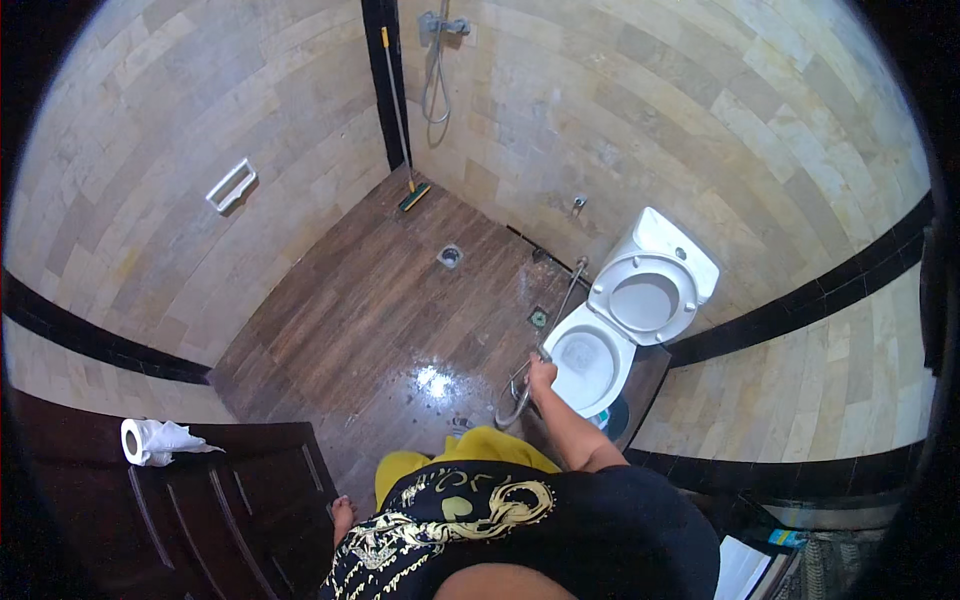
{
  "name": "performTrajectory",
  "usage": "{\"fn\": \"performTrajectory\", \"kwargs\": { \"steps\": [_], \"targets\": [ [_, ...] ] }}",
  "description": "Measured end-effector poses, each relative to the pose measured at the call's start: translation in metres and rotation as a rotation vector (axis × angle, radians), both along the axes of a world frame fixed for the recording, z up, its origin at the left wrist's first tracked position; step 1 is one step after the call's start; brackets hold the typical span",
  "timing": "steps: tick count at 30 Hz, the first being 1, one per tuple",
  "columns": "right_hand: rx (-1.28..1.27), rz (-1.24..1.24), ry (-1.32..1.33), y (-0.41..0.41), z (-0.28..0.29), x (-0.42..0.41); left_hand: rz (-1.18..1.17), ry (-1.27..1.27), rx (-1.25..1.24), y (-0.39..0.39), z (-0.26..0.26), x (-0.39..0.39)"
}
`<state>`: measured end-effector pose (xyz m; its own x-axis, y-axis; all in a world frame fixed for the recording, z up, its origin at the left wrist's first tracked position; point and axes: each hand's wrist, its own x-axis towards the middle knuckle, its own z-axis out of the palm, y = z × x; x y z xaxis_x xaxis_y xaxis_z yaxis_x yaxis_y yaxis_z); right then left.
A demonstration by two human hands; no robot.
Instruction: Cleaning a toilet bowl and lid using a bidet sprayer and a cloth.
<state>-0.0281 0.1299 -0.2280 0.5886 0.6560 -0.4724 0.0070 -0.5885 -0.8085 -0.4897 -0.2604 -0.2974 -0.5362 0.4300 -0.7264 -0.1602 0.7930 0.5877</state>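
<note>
My right hand (541,372) grips a flexible metal hose (566,292) beside the white toilet bowl (588,369). The hose runs up to a fitting low on the wall, and a loop of it hangs below my hand. Any spray head on it is hard to make out. Both the toilet's lid and seat (649,301) are raised against the tank (679,247). At the lower left, my left hand (343,511) is by the edge of a dark wooden door (247,510), its fingers partly hidden; whether it holds the door is unclear.
A long-handled floor brush (414,196) leans in the far corner. Drains (450,256) are set in the wet, wood-look floor (352,292). A toilet paper roll (132,442) is at the door's top edge. A dark bin (618,420) stands beside the toilet.
</note>
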Motion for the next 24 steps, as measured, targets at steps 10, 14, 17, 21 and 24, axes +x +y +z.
{"fn": "performTrajectory", "kwargs": {
  "steps": [10, 14, 17, 21, 24],
  "targets": [
    [0.127, -0.283, -0.114, 0.059, 0.027, 0.019, -0.436, 0.059, -0.144, -0.008, -0.027, -0.071],
    [0.204, -0.334, -0.223, 0.068, 0.029, 0.02, -0.378, 0.0, -0.076, 0.012, -0.011, -0.109],
    [0.232, -0.386, -0.149, 0.067, 0.034, 0.028, -0.341, -0.05, -0.034, 0.07, 0.011, -0.141],
    [0.16, -0.43, -0.243, 0.056, 0.018, 0.048, -0.191, -0.018, 0.099, 0.158, 0.054, -0.107],
    [0.071, -0.353, -0.285, 0.054, 0.048, 0.022, -0.2, -0.053, 0.13, 0.155, 0.026, -0.119]
  ]
}}
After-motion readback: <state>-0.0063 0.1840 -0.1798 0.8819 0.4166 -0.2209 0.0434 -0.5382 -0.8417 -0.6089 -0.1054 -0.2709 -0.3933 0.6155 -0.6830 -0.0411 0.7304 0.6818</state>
